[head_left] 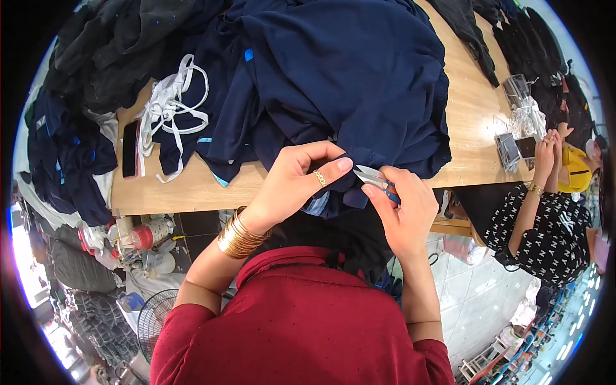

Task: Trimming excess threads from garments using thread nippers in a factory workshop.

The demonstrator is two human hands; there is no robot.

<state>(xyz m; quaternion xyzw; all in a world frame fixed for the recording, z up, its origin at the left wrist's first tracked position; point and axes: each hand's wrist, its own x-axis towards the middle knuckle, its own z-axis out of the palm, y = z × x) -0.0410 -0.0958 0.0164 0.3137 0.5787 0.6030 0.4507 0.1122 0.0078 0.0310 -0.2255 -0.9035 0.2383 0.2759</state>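
Observation:
A large navy blue garment (333, 70) lies spread over the table and hangs past its near edge. My left hand (308, 170) pinches a part of that cloth between thumb and fingers, close to the table's edge. In my right hand (405, 205) is a pair of small thread snips (372, 176) with blue handles. Their pointed metal blades are slightly apart and aim left, at the cloth beside my left thumb. Whether the blades touch the cloth or a thread I cannot tell.
White cord (172, 106) lies tangled left of the garment, beside a phone (130, 149). Dark clothes (102, 58) are heaped at the far left. A co-worker in a patterned black shirt (545, 234) sits at the right, near small clear boxes (508, 153). A fan (154, 317) stands below left.

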